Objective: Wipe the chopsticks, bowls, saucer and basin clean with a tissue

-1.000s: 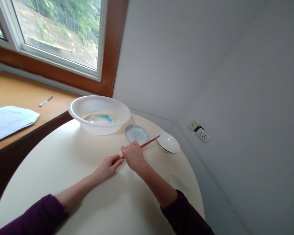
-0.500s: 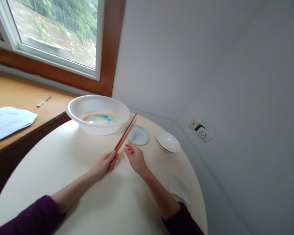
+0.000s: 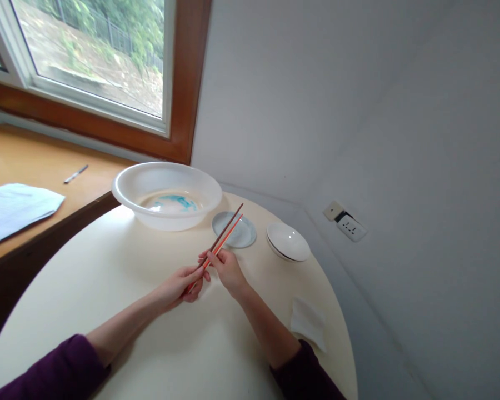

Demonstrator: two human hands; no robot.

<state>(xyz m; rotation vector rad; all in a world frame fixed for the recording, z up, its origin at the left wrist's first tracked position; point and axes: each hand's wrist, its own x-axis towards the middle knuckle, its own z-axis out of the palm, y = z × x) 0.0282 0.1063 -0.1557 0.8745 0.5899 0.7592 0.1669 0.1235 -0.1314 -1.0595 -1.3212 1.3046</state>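
Note:
A pair of chopsticks (image 3: 228, 228), one red and one dark brown, slants up and to the right above the round cream table (image 3: 150, 333). My left hand (image 3: 181, 284) grips their lower ends. My right hand (image 3: 227, 268) pinches them a little higher, fingers closed round the sticks. Their tips hover over a small blue-grey patterned plate (image 3: 242, 234). Both arms wear purple sleeves.
A large white plastic basin (image 3: 166, 194) with some water and a blue smear stands at the table's far side. Stacked white dishes (image 3: 288, 242) sit right of the plate. A folded white tissue (image 3: 308, 322) lies near the right edge. Papers (image 3: 12, 206) and a pen (image 3: 75, 174) rest on the wooden sill.
My left hand lifted the chopsticks off the table and swung them upward. My right hand let go, then came back and closed on them again.

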